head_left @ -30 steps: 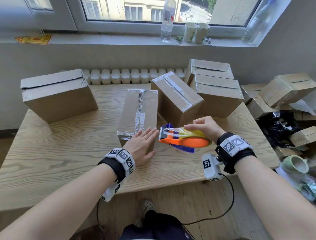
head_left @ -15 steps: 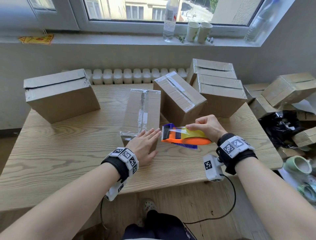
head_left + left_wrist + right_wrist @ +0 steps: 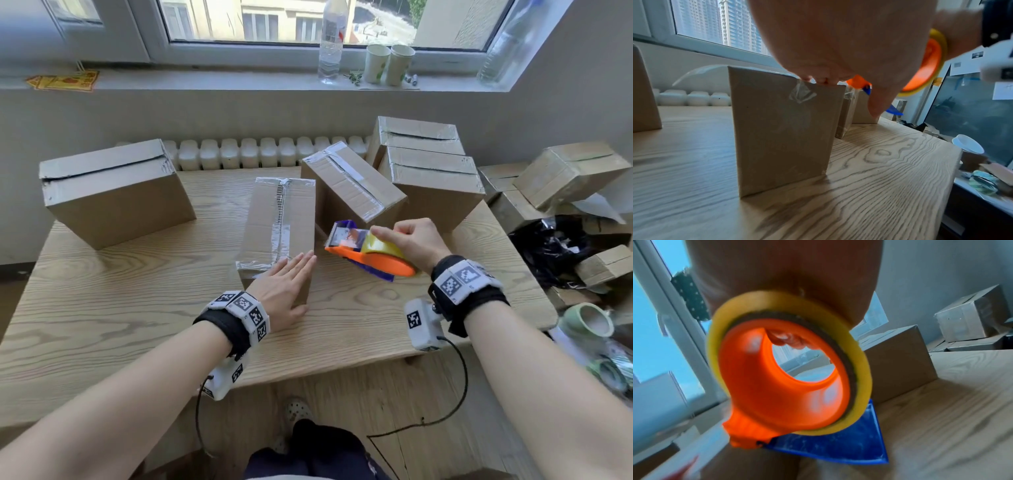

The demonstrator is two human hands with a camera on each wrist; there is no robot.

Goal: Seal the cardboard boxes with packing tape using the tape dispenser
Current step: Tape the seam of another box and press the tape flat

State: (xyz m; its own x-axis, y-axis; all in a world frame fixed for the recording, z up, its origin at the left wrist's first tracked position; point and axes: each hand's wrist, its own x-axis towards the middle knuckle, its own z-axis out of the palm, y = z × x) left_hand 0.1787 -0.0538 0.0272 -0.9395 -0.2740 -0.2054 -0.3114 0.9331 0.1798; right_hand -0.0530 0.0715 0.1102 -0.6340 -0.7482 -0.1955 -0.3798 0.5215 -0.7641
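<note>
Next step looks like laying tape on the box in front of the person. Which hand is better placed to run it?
Right. The right hand already grips the tape dispenser, held just right of the middle box. The left hand lies flat, fingers straight, on that box's near end, steadying it.

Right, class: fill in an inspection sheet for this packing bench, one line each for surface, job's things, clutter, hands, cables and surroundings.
Surface: wooden table, light grain, boxes standing on it.
Job's things: narrow box at centre with tape along its top seam; orange tape dispenser with a yellow roll, beside it; four other cardboard boxes on the table.
Clutter: more boxes, black plastic and tape rolls off the table's right edge.
Hands: left hand flat against the narrow box's near end; right hand grips the dispenser.
Cables: black cable hanging from the right wrist camera.
Surroundings: windowsill with a bottle and two paper cups; radiator behind the table.
</note>
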